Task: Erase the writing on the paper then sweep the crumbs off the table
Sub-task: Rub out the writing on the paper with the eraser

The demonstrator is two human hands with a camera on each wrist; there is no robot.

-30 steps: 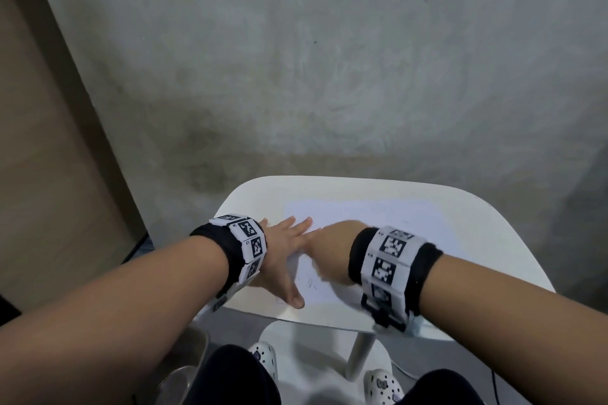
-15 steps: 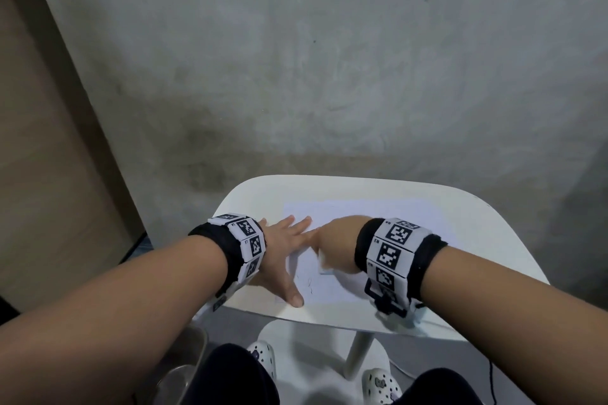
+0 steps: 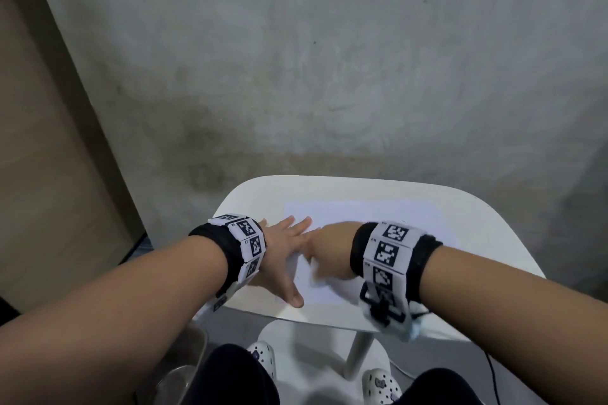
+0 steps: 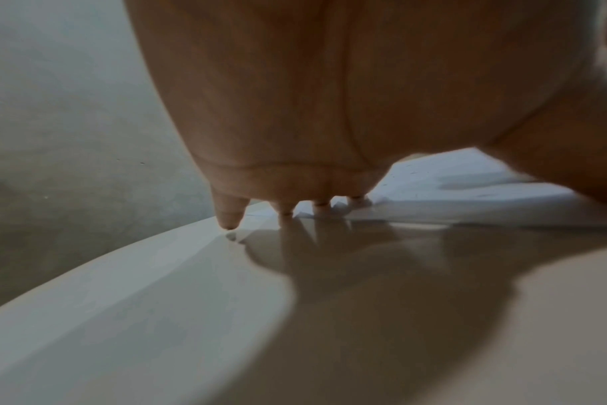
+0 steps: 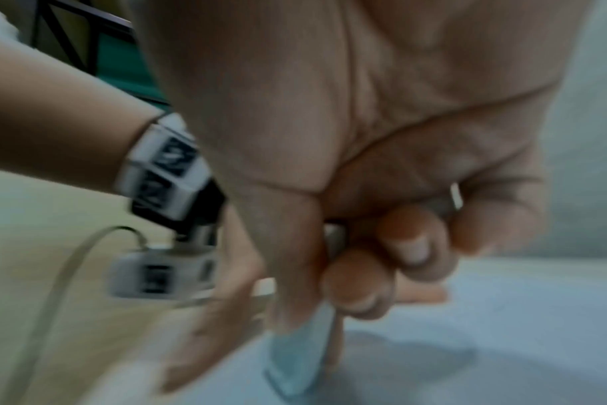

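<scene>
White paper point(image 3: 358, 217) lies flat on the pale counter point(image 3: 477, 240), under and ahead of both hands in the head view. The left hand point(image 3: 279, 256) rests on the paper's near left part, fingers straight and spread, thumb stretched back toward the counter's near edge. The right hand point(image 3: 332, 250) sits just beside it, knuckles touching the left fingertips, curled downward onto the sheet; it is blurred here. Both wrists wear bands with black-and-white markers. Below the counter edge a pair of white clogs point(image 3: 263, 355) shows on the floor.

From the left wrist, the left hand point(image 4: 329, 109) fills the upper frame, its straight fingertips point(image 4: 229, 216) pressing down where the paper point(image 4: 468, 175) meets the counter point(image 4: 122, 301). Small dark specks dot the sheet beyond the fingers.

From the right wrist, the right hand point(image 5: 364, 191) pinches a pale blue-white eraser point(image 5: 295, 359) between thumb and curled fingers, its lower end touching the paper point(image 5: 503, 328). The left hand point(image 5: 205, 315) lies flat just beside it, blurred.
</scene>
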